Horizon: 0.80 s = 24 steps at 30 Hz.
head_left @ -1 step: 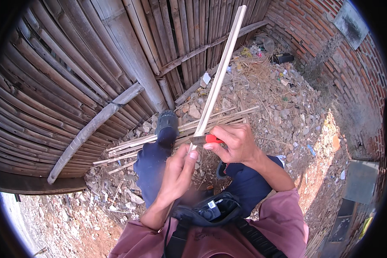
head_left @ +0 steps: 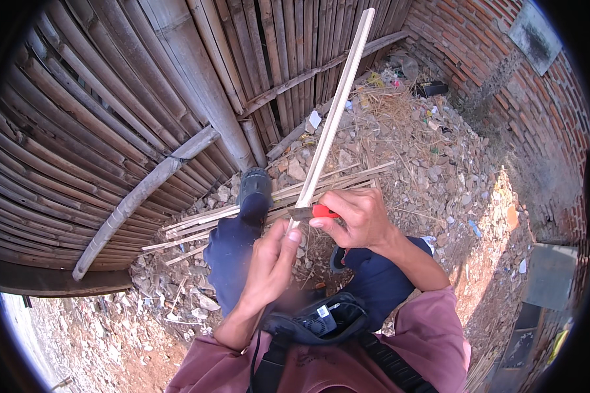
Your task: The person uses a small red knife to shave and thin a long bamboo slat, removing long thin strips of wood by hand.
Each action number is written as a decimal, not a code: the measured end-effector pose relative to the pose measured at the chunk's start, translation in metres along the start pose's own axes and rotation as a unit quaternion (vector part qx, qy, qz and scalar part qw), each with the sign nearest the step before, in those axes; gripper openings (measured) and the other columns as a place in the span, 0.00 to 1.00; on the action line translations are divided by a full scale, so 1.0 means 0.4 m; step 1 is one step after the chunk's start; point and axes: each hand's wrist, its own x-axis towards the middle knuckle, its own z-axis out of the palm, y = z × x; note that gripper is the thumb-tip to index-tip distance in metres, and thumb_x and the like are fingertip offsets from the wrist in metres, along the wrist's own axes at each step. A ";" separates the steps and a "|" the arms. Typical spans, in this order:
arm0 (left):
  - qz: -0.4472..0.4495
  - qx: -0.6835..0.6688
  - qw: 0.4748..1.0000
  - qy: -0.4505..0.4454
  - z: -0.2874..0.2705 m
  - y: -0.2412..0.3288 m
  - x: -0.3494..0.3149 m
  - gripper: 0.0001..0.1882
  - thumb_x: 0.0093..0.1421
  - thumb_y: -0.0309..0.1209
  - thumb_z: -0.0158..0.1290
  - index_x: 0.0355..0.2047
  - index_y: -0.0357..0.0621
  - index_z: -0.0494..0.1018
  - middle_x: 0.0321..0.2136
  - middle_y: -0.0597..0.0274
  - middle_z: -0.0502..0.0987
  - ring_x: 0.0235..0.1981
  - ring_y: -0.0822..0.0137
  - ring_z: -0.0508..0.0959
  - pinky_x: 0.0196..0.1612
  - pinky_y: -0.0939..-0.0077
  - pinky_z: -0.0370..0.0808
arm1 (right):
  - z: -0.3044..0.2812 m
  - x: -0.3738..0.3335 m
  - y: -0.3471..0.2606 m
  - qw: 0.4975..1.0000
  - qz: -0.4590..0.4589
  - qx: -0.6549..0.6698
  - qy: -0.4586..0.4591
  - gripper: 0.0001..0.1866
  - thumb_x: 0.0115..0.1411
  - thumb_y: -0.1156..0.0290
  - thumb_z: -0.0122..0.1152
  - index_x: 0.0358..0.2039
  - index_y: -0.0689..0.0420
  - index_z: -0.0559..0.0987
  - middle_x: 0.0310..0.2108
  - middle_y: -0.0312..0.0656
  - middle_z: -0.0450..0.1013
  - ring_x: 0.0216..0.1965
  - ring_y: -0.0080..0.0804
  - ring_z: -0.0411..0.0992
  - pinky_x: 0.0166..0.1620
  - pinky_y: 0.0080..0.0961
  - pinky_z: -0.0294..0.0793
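A long pale strip of split wood or bamboo (head_left: pixel 334 118) slants from my hands up toward the bamboo wall. My left hand (head_left: pixel 271 262) is closed round its near end, thumb laid along it. In my right hand (head_left: pixel 357 217) is a knife (head_left: pixel 324 211) with a red handle and a short, broad blade. The blade lies across the strip just beyond my left thumb, touching it. A lengthwise line divides the strip's face; whether it is a split or a groove I cannot tell. My right fingers hide part of the handle.
Several pale strips (head_left: pixel 200 226) lie on the rubble by my shoe (head_left: pixel 255 185). A bamboo wall (head_left: pixel 111 111) rises at the left, a brick wall (head_left: pixel 469 49) at the right. An open black pouch (head_left: pixel 324 319) sits at my waist. Stones and litter cover the ground.
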 end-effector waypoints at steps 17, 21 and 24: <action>0.043 0.131 0.990 0.026 0.002 0.021 -0.002 0.12 0.78 0.34 0.46 0.39 0.37 0.68 0.21 0.41 0.73 0.25 0.34 0.76 0.29 0.50 0.69 | 0.015 0.004 0.016 0.998 -0.018 -0.039 0.053 0.20 0.64 0.52 0.70 0.27 0.55 0.78 0.18 0.38 0.72 0.18 0.40 0.74 0.23 0.34 0.70; 0.014 0.151 0.988 -0.004 0.001 -0.009 -0.034 0.14 0.79 0.36 0.45 0.38 0.38 0.68 0.19 0.48 0.71 0.22 0.45 0.73 0.27 0.55 0.67 | -0.105 0.037 0.156 0.967 0.203 -0.078 0.135 0.23 0.74 0.50 0.59 0.30 0.57 0.78 0.17 0.36 0.70 0.17 0.28 0.70 0.23 0.31 0.64; 0.020 0.123 0.992 -0.018 0.012 -0.044 -0.044 0.17 0.80 0.36 0.43 0.34 0.39 0.67 0.17 0.64 0.67 0.18 0.70 0.66 0.25 0.68 0.64 | -0.176 0.029 0.272 0.932 0.243 -0.018 0.269 0.24 0.77 0.53 0.53 0.31 0.61 0.76 0.16 0.33 0.64 0.19 0.21 0.62 0.25 0.29 0.59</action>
